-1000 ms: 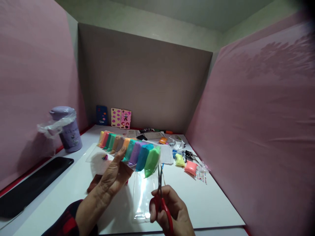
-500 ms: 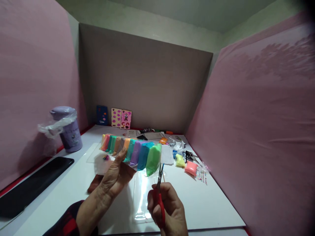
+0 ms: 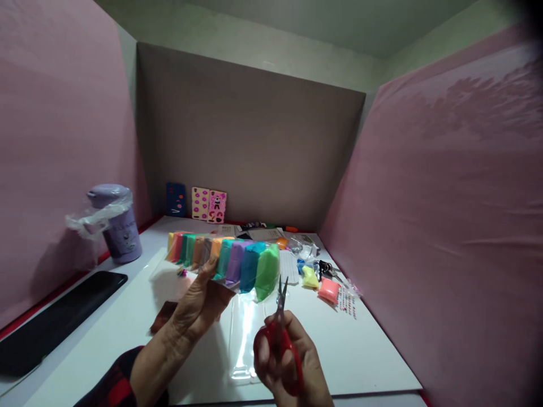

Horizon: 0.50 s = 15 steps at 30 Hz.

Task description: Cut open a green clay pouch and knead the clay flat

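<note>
My left hand [image 3: 195, 308] grips a long strip of clay packets [image 3: 229, 260] in many colours and holds it above the white table [image 3: 360, 350]. The green end packet [image 3: 267, 272] faces my right hand. My right hand [image 3: 288, 362] is closed round red-handled scissors [image 3: 280, 328]. Their blades point up, slightly parted, just right of and below the green packet. A clear plastic sleeve [image 3: 244, 339] lies flat on the table under both hands.
A purple lidded cup [image 3: 116, 223] wrapped in plastic stands at the left, with a black phone [image 3: 55, 319] in front of it. Loose clay packets [image 3: 322, 282], beads and small craft items lie at the right. Patterned cards [image 3: 207, 203] lean on the back wall.
The scissors have shifted a little to the right and their blades have parted slightly. The clay strip has moved slightly up and to the right.
</note>
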{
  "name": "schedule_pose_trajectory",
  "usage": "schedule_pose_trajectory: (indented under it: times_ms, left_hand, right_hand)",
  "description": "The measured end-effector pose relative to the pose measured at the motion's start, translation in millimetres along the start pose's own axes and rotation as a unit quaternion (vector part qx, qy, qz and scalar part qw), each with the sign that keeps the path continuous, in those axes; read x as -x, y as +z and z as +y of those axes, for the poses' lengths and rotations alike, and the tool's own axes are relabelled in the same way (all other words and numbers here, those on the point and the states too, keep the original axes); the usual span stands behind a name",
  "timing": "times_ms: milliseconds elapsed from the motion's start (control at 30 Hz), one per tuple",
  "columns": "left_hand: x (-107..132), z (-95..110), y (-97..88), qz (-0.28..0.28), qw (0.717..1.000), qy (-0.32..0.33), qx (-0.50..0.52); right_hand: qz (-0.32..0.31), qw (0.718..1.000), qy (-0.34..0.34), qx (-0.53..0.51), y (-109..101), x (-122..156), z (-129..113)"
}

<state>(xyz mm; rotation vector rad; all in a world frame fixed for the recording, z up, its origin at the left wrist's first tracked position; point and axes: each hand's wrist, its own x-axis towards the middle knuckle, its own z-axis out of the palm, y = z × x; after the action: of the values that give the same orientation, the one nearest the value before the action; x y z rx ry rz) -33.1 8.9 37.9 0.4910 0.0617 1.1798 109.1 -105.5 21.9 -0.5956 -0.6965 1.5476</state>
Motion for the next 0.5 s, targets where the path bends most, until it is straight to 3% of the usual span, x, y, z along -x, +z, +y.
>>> schedule_pose_trajectory:
  times_ms: [133, 500]
  left_hand:
    - [-0.2, 1.0, 2.4, 0.029, 0.998, 0.043, -0.017]
    - [1.1, 0.4, 5.5, 0.059, 0.997, 0.041, -0.040]
  right_hand:
    - [-0.022, 0.999, 0.049, -0.005, -3.4, 1.2, -4.9]
    - [-0.034, 0.998, -0.013, 0.050, -10.9, 2.1, 7.3]
